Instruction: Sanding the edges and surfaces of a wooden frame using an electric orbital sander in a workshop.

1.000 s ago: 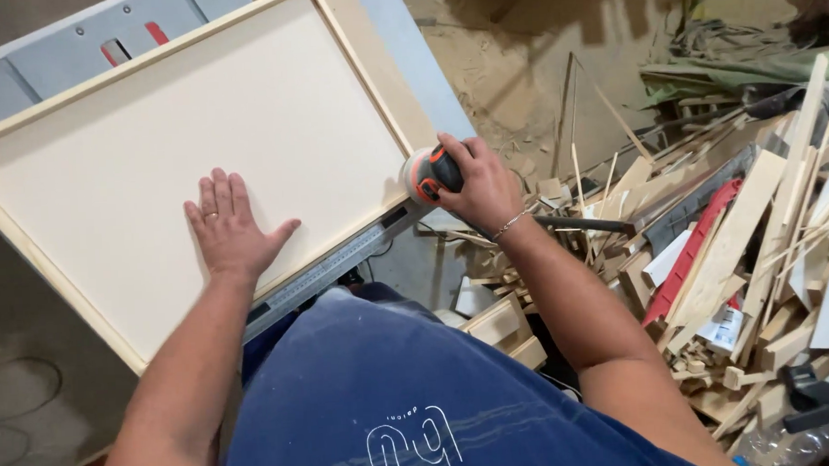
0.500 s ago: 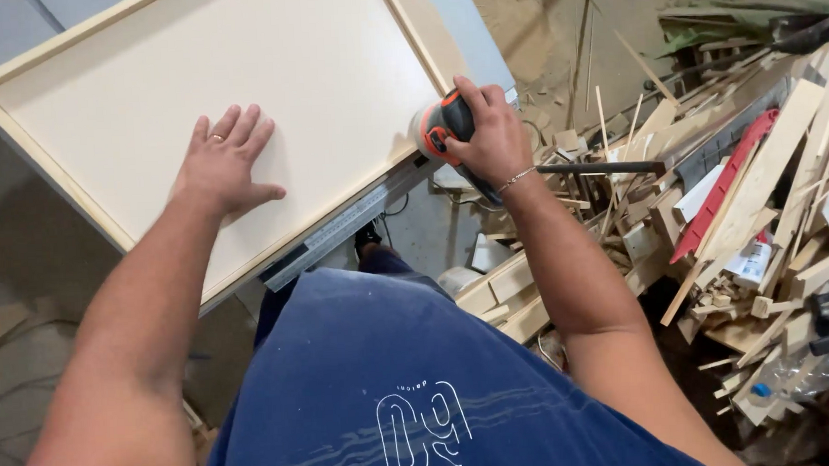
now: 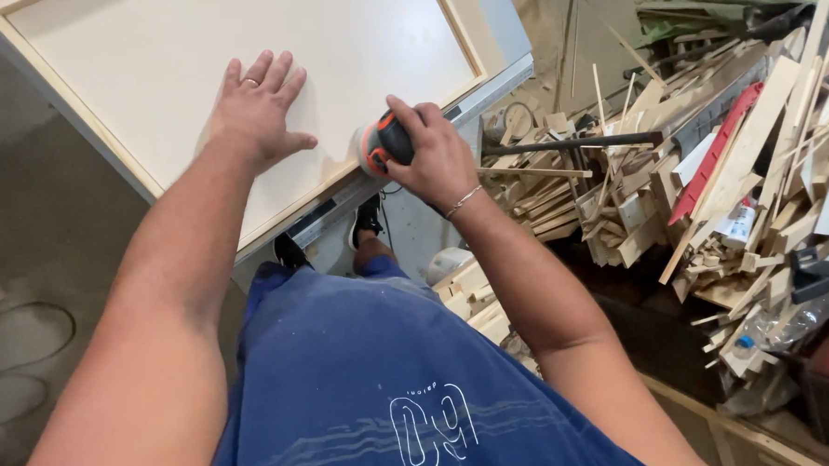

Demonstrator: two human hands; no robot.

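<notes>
1. Leftmost, bare grey floor [image 3: 32,212] with one thin cable loop [image 3: 27,324] lying on it, matte and dusty.
2. One framed panel [image 3: 146,58]: flat, smooth cream sheet edged with a narrow pale wood rim, rectangular, lying on a grey table [image 3: 508,33] with a metal ruler strip along the near edge.
3. Left hand [image 3: 260,105]: open, palm down, five fingers spread flat on the panel face; one ring on a finger.
4. One small sander [image 3: 380,143], rounded body, orange and black with a pale disc base, pressed against the panel's near wood rim, just right of the left hand.
5. Right hand [image 3: 434,158]: closed over the top of the sander, gripping it; one thin chain bracelet [image 3: 464,201] at the wrist.
6. Two dark shoes show under the table edge, above a blue shirt [image 3: 393,383].
7. Right side: one large heap of wood offcuts [image 3: 756,153], too many to count; thin strips, flat slats, short blocks, pale raw timber, rough-cut ends.
8. Within the heap: one long red bar [image 3: 714,155], one dark metal rod [image 3: 569,144], one clear plastic bottle [image 3: 782,324] with a blue cap.
</notes>
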